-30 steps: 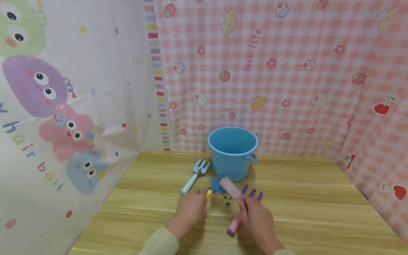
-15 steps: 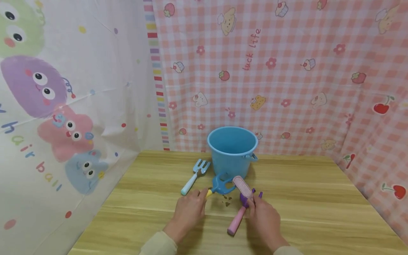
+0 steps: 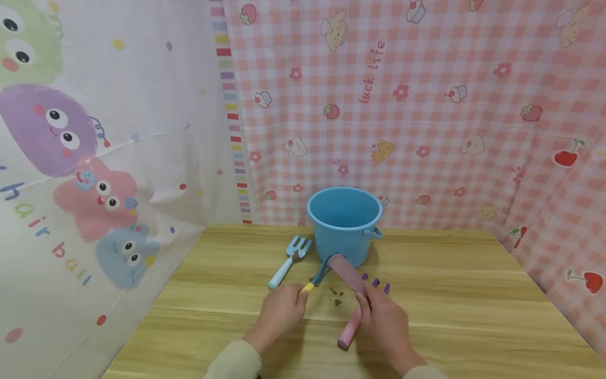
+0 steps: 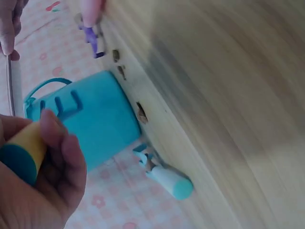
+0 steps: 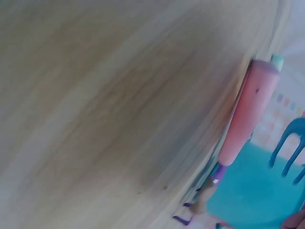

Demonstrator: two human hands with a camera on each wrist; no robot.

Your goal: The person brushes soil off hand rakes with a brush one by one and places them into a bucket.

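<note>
A blue rake [image 3: 321, 272] is held up over the table just in front of the bucket, its yellow handle [image 3: 307, 288] slanting down into the person's left hand [image 3: 283, 309]. The left fingers and thumb are curled round that handle, and the left wrist view shows its teal end poking out of the grip. Right next to the rake is a flat, mauve-pink oblong piece [image 3: 345, 272], tilted up and to the left; whether the two touch can't be made out. The right hand [image 3: 385, 318] pinches the near end of this piece between thumb and fingers. Under the right hand lies a purple fork [image 3: 350, 329] with a pink handle, tines pointing toward the back and handle end toward the person. A few small brown bits [image 3: 337, 302] are scattered on the table between the two hands. Behind the held tools stands a light-blue bucket [image 3: 343, 245], upright, its handle hanging down on the right. To the left of the bucket lies a pale-blue fork [image 3: 282, 271], tines toward the back. All of this sits on a wood-grained table [image 3: 454, 300], with a pink checked cloth [image 3: 426, 126] behind and a white cartoon-printed cloth [image 3: 165, 116] along the left.
</note>
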